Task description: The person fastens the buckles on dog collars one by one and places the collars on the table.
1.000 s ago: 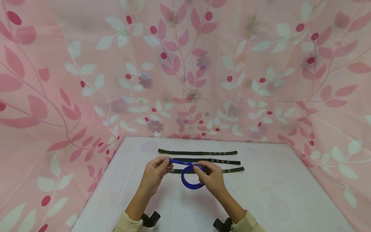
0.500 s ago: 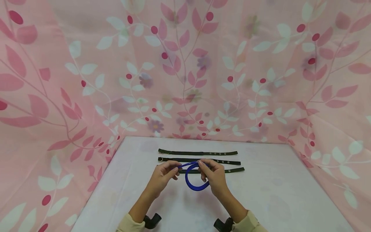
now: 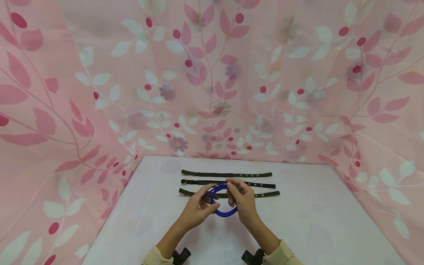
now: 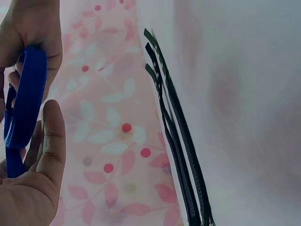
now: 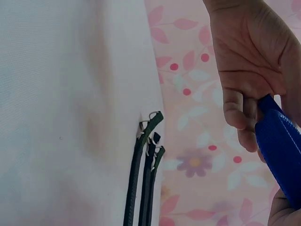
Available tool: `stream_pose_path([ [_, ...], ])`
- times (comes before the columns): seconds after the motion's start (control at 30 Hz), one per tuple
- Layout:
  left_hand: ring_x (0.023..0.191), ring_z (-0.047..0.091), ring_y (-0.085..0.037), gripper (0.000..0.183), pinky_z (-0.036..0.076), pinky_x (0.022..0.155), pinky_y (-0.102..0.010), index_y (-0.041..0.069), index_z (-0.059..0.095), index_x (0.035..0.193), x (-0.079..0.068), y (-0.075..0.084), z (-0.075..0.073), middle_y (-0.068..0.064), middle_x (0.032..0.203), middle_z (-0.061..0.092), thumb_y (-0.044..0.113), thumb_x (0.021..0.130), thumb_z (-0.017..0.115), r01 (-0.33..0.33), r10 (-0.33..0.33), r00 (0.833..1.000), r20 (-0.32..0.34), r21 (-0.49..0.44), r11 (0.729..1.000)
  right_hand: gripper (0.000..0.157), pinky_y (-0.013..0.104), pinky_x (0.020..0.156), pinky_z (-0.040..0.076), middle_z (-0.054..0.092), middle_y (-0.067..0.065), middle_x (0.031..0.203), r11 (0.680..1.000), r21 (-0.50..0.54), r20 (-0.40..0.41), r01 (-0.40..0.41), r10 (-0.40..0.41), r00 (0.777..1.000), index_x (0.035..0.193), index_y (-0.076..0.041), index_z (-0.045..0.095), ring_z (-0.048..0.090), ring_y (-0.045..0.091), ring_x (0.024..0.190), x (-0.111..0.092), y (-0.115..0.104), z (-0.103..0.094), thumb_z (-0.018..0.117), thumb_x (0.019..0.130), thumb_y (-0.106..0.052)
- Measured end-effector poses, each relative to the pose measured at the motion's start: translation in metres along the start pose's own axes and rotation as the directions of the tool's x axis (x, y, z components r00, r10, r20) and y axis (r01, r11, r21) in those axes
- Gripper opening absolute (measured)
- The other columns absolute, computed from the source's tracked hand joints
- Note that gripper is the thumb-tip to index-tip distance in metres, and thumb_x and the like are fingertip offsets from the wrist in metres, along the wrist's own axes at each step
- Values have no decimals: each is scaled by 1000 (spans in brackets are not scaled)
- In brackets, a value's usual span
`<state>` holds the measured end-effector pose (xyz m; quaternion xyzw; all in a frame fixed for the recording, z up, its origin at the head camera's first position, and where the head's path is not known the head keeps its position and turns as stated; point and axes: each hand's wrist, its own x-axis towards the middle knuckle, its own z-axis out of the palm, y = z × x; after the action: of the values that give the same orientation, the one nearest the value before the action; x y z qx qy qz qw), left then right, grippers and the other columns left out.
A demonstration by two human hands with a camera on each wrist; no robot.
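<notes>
Between both hands, above the table, a blue pet collar (image 3: 225, 214) is bent into a loop. At its upper right, my right hand (image 3: 244, 202) pinches it between thumb and fingers. My left hand (image 3: 196, 211) curls round the loop's left side, thumb in front and fingers behind. In the left wrist view, the blue band (image 4: 29, 99) runs from the right hand (image 4: 35, 28) down to the left palm (image 4: 28, 202). The right wrist view shows the band's short end (image 5: 268, 102) at the left hand's fingers (image 5: 233, 110). The buckle is hidden.
Three dark green collars with eyelets lie side by side behind the hands: a far one (image 3: 215, 175), a middle one (image 3: 265, 185) and a near one (image 3: 269, 194). Their metal fittings (image 5: 153, 115) are at the left. Pink floral cloth (image 3: 212, 92) surrounds the white table (image 3: 314, 221).
My left hand has moved right, from pinching the collar's outstretched end to curling round the loop's left side. The end has been drawn in. The right hand stays nearly in place.
</notes>
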<state>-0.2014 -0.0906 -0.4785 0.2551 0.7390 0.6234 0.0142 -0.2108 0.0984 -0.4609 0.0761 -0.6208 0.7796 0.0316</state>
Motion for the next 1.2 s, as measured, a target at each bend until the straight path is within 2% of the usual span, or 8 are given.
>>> stream_pose_path([
  [0.13, 81, 73, -23, 50, 61, 69, -30, 11, 41, 146, 0, -1, 2, -24, 103, 64, 14, 99, 60, 18, -18, 1000, -4, -48, 999, 35, 19, 52, 47, 57, 7, 80, 999, -40, 40, -5, 7, 999, 124, 4, 58, 51, 10, 55, -1, 1, 3, 59, 100, -22],
  [0.27, 77, 72, -27, 43, 61, 67, -34, 13, 40, 147, 0, -3, -2, -23, 98, 63, 17, 105, 50, 56, -59, 998, -30, -93, 994, 38, 23, 59, 52, 58, 14, 97, 967, -242, 128, 79, -48, 991, 133, -9, 54, 57, 14, 69, -3, 4, 2, 62, 98, -20],
  [0.43, 81, 70, -36, 42, 61, 68, -39, 15, 39, 147, -1, -4, -11, -20, 100, 58, 16, 106, 47, 102, -117, 990, -76, -173, 980, 73, 26, 71, 56, 57, 14, 123, 856, -468, 262, 221, -104, 959, 148, -21, 39, 62, 17, 86, -5, 7, -6, 77, 87, -19],
  [0.63, 85, 68, -30, 51, 61, 70, -41, 17, 37, 149, -3, -4, -20, -21, 105, 55, 12, 101, 55, 142, -154, 987, -43, -202, 969, 102, 37, 71, 58, 61, 4, 120, 813, -517, 408, 269, -42, 912, 155, -20, 26, 63, 21, 90, -5, 11, -12, 88, 74, -14],
  [0.73, 92, 67, -23, 70, 61, 74, -38, 17, 34, 151, -6, -6, -24, -23, 114, 54, 8, 92, 70, 126, -126, 992, 10, -167, 978, 105, 39, 70, 58, 62, 5, 119, 797, -532, 423, 286, -43, 905, 156, -21, 24, 64, 25, 91, -5, 14, -13, 88, 73, -13],
  [0.87, 109, 65, -26, 94, 58, 86, -34, 18, 27, 155, -10, -9, -33, -21, 132, 51, 11, 80, 83, 70, -62, 993, 97, -84, 994, 102, 34, 68, 57, 63, 4, 117, 792, -539, 415, 285, -45, 909, 154, -24, 26, 64, 24, 92, -6, 16, -12, 89, 73, -17],
  [1.07, 119, 61, -33, 100, 55, 91, -28, 17, 21, 157, -17, -16, -47, -14, 143, 51, 24, 79, 84, 3, -20, 988, 154, 111, 994, 102, 33, 68, 58, 63, -4, 116, 766, -567, 443, 305, -30, 896, 155, -21, 27, 60, 13, 88, -6, 20, -7, 88, 74, -31],
  [1.2, 120, 61, -31, 98, 55, 91, -29, 16, 23, 157, -21, -20, -54, -11, 145, 51, 25, 80, 83, -24, -6, 985, 170, 172, 985, 102, 30, 63, 57, 65, -5, 114, 751, -566, 476, 340, -39, 878, 155, -15, 28, 57, 8, 83, -5, 23, -3, 88, 74, -34],
])
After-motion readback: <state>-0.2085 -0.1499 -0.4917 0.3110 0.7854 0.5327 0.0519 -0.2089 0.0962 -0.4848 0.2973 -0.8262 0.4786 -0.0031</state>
